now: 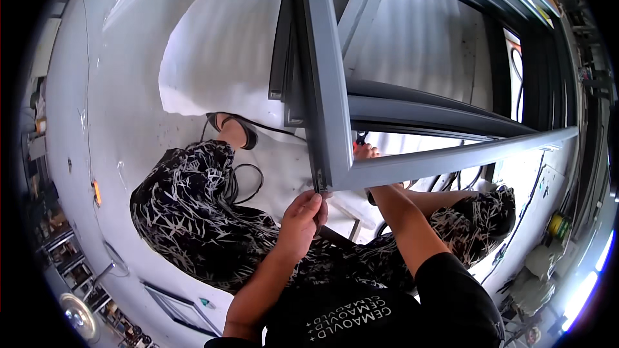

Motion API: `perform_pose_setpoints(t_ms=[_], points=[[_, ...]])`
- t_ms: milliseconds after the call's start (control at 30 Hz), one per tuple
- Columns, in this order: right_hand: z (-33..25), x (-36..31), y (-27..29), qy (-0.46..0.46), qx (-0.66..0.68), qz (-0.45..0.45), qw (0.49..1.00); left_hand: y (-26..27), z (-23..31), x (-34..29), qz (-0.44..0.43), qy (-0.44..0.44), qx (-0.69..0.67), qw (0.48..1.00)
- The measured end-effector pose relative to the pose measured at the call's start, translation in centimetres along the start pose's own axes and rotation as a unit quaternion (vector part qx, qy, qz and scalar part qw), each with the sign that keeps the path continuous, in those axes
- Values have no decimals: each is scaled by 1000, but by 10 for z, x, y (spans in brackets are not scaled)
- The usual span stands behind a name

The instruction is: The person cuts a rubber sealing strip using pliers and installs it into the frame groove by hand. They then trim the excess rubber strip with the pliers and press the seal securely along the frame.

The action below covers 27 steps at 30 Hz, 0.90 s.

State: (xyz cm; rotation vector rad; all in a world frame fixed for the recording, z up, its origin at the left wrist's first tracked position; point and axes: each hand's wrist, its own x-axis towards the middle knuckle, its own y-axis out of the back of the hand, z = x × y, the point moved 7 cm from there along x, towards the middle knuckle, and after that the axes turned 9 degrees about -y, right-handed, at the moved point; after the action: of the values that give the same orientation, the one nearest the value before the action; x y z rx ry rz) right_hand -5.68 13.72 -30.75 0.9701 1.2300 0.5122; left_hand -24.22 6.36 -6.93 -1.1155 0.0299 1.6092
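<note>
A grey metal window frame (329, 84) stands tilted in front of me, its near corner pointing toward my lap. At that corner my left hand (302, 219) is closed in a pinch against the frame's dark outer edge. A small fitting (320, 179) shows in the edge just above the fingertips; what they pinch is too small to make out. My right hand (367, 151) reaches under the frame's lower bar and shows through the opening. Its fingers are curled at a red-and-black tool (359, 140), mostly hidden by the frame's side bar, so its kind is unclear.
More dark grey frames (438, 113) are stacked behind the near one. A black cable (258, 183) loops on the pale floor by my left foot. An orange-handled item (97, 192) lies far left, and another small frame (180, 309) at lower left. Shelves line both sides.
</note>
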Motion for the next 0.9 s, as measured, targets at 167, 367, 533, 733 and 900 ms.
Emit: perform_pose_setpoints(t_ms=[167,367,533,733,900], points=[[-13,18,-23,-14,-55,87,995,-3,4,5,25,-1,-107,994],[19,18,-6,-81,36,94,992,-6,8,12,5,-4,-72,997],[24,-9,37,5,79,-87,993,5,12,14,60,-46,-2,997],[48,-91,92,-9,355,-389,850,9,8,17,36,-85,4,996],[35,-174,173,129,241,-426,862,15,13,12,63,-113,48,990]])
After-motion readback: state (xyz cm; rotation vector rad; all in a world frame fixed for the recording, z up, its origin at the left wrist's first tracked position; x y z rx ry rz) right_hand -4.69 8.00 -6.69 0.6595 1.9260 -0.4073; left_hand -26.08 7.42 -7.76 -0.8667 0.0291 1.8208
